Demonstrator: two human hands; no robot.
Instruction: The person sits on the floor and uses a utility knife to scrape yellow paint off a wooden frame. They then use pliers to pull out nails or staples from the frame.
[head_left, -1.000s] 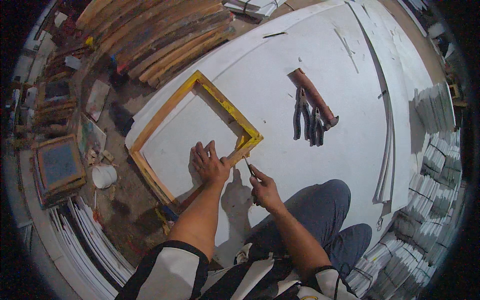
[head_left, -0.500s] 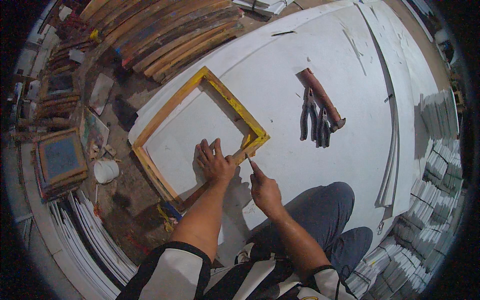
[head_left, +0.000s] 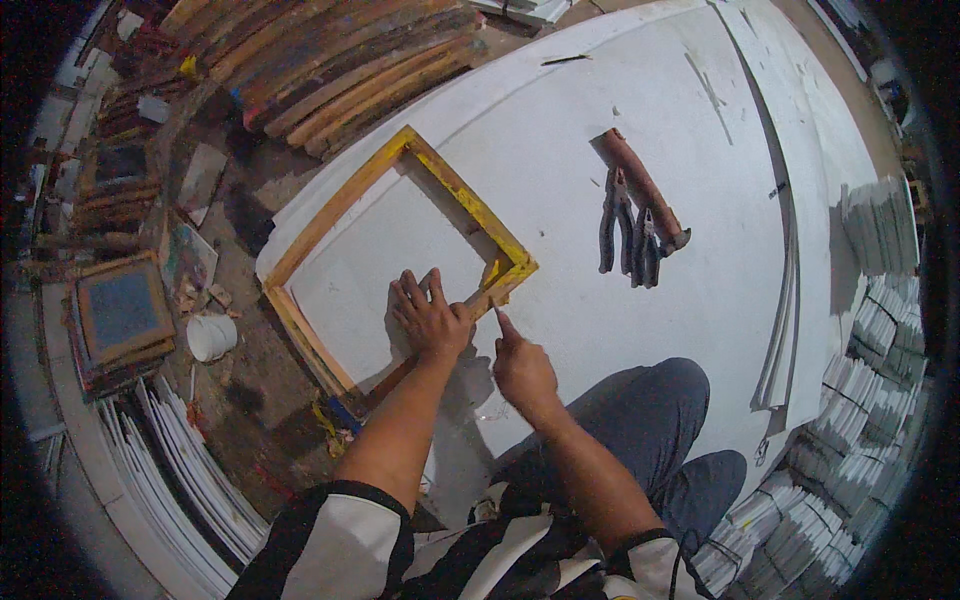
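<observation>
A square wooden frame [head_left: 335,212], its far right side smeared with yellow, lies on the white sheet before me. Across its near side rests my left hand [head_left: 432,318], fingers stretched out over the space inside and thumb along the wood. My right hand [head_left: 526,378] is closed around a small tool with a thin metal blade [head_left: 498,312]; its handle is mostly hidden. The blade's tip is at the frame's near side, close to the right corner. A loose yellow piece [head_left: 492,273] sits in that corner.
To the right lie a hammer [head_left: 645,182] and two dark-handled pliers [head_left: 613,225]. Wooden frames [head_left: 350,75] are stacked at the far left, near a white bucket [head_left: 212,338]. Bundled white strips [head_left: 865,375] line the right edge. My bent knee [head_left: 670,400] is close by my right arm.
My right hand has shifted slightly left with the tool, its blade still by the frame's right corner. My left hand stays on the frame. The whole view has moved a little.
</observation>
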